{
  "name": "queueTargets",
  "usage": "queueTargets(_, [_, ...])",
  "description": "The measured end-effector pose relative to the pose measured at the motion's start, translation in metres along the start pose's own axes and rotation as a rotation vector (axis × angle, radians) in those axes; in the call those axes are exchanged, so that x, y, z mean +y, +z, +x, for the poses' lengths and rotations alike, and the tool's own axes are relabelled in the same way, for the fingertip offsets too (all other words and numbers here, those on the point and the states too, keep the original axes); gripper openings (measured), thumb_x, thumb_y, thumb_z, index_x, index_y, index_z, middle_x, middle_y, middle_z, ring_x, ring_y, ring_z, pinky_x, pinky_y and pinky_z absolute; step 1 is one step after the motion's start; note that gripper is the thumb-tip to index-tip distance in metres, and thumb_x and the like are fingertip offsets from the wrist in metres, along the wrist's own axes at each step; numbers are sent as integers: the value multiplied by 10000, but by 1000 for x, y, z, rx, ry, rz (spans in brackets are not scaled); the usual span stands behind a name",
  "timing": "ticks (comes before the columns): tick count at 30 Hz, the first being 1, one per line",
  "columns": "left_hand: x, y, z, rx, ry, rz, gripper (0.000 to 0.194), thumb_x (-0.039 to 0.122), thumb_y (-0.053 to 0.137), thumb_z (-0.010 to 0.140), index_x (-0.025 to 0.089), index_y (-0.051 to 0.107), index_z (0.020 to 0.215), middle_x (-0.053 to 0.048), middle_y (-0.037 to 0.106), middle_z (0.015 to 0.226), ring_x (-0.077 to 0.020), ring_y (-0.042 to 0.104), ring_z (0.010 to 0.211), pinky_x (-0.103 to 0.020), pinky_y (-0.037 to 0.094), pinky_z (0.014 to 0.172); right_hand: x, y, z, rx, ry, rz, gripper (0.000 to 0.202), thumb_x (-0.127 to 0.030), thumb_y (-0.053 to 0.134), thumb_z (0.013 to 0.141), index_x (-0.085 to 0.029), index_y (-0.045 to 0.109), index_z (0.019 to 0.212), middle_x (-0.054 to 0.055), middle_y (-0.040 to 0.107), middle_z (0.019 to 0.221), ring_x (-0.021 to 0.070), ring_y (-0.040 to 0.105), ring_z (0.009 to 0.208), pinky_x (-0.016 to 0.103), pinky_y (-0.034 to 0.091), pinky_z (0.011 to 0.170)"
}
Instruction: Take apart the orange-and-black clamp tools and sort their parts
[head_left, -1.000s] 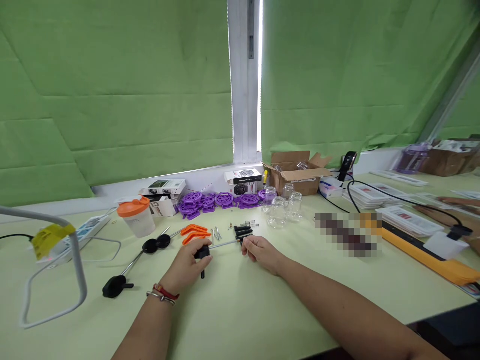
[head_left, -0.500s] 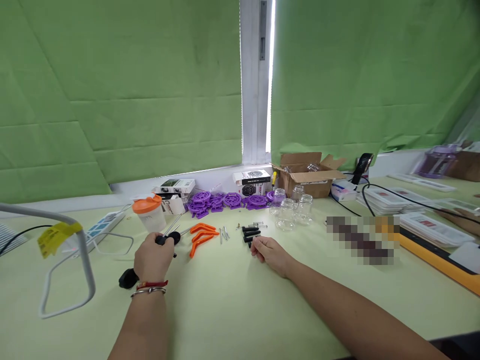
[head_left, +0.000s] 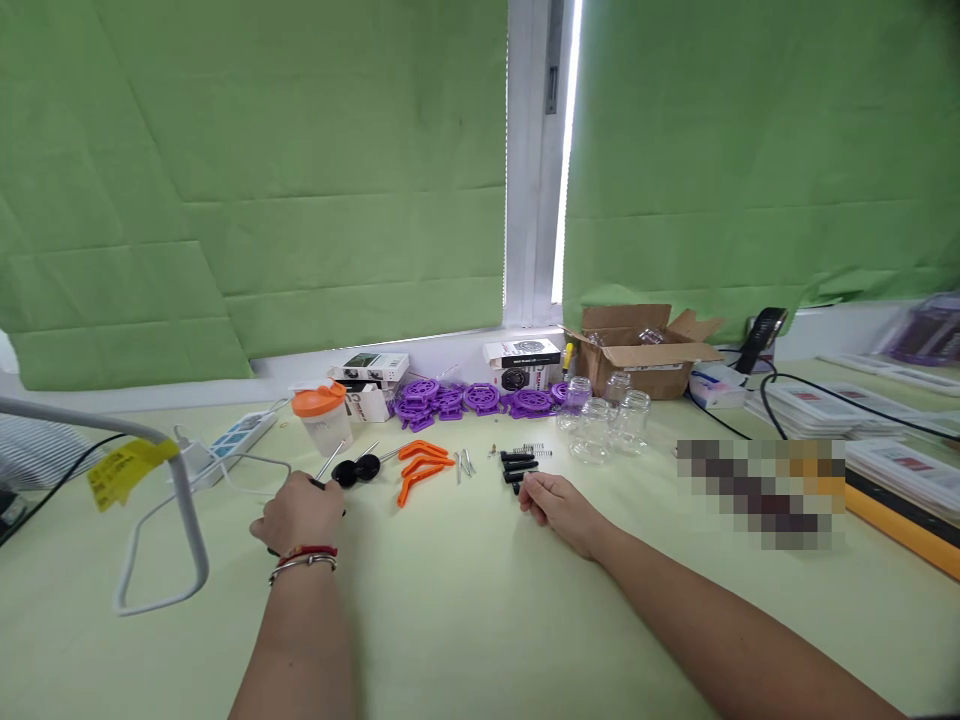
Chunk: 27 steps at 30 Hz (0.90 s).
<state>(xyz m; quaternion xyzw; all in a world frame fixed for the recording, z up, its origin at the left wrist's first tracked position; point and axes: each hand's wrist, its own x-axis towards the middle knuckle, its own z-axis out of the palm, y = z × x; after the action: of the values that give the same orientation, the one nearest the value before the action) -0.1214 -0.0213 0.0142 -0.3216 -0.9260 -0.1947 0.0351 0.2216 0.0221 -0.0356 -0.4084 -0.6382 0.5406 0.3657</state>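
Observation:
My left hand (head_left: pixel 304 515) is closed over a metal rod with a black end (head_left: pixel 328 460) on the left of the table; the palm hides most of the black part. Just right of it lie two round black knobs (head_left: pixel 356 470) with metal rods. My right hand (head_left: pixel 559 512) rests on the tabletop with curled fingers, close against several short black cylinders (head_left: pixel 519 466). What its fingers hold, if anything, is hidden. Between the hands are orange angled handles (head_left: pixel 424 465) and thin metal pins (head_left: pixel 464 466). Small springs (head_left: pixel 536 451) lie behind the cylinders.
Purple round plastic parts (head_left: pixel 481 399) line the back, near small printed boxes (head_left: pixel 523 353). Clear glass jars (head_left: pixel 596 425) stand before an open cardboard box (head_left: pixel 652 370). Leftward are an orange-lidded cup (head_left: pixel 322 418), a power strip (head_left: pixel 238 438) and a bent grey tube (head_left: pixel 187 520).
The view has swung left, so things appear farther right. My left hand has shifted left, off the two round knobs, and covers the black piece that lay beside it. The right hand stays by the cylinders.

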Motion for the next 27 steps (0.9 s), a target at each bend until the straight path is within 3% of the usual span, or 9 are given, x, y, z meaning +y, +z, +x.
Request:
queueTargets(9, [-9, 12, 5, -46, -114, 65, 280, 430, 521, 637, 192, 589, 768, -168, 657, 827, -370, 533, 935, -488, 289, 812, 3, -1, 0, -9, -3, -5, 447, -547, 403, 866, -152, 556, 723, 3, 532, 680, 83, 394, 527, 243, 328, 545])
queueTargets(14, [-12, 18, 9, -56, -135, 91, 206, 332, 547, 594, 200, 595, 745, -163, 658, 832, -364, 520, 966, -531, 258, 861, 3, -1, 0, -9, -10, -6, 450, -553, 407, 863, -153, 554, 720, 1, 533, 679, 82, 395, 524, 240, 327, 540])
queueTargets(22, [-21, 26, 16, 4, -74, 107, 175, 269, 558, 562, 193, 612, 711, -201, 672, 848, -430, 517, 976, -647, 214, 846, 0, 0, 0, 3, -13, -7, 464, -573, 417, 845, -156, 558, 700, 6, 537, 663, 89, 405, 519, 248, 339, 542])
queueTargets(27, [-7, 20, 5, 105, 25, 138, 229, 332, 514, 663, 182, 625, 795, -197, 655, 952, -405, 499, 1023, -612, 236, 879, 0, -1, -1, -2, -12, -4, 458, -568, 421, 843, -156, 562, 702, 10, 544, 672, 88, 404, 520, 248, 338, 540])
